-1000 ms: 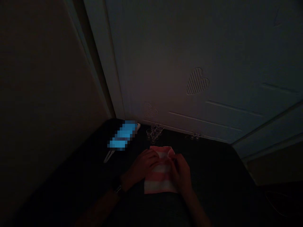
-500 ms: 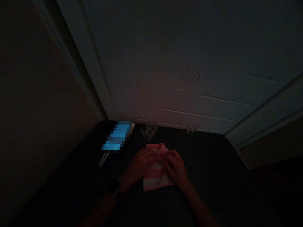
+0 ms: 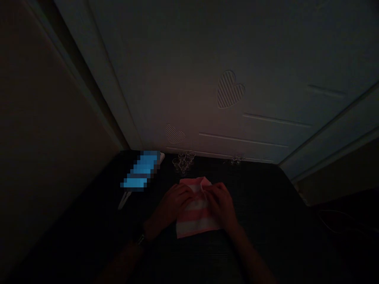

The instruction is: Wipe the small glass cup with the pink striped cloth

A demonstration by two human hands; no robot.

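Head view: my right hand point(image 3: 223, 202) seemingly pinches light, soft cloth point(image 3: 197, 215) by its handy fold point(image 3: 205, 182); I can't tell left hand's point(image 3: 174, 199) grip.

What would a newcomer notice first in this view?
The blurred, glowing blue screen at the left of the dark tabletop. Next, the pink-and-white striped cloth front and centre, with the left hand and right hand on it. Behind, a ribbed heart stands out on the pale panel.

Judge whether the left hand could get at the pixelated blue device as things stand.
Probably yes: the device lies just beyond the left hand, nothing visible between; it would likely need to leave the cloth.
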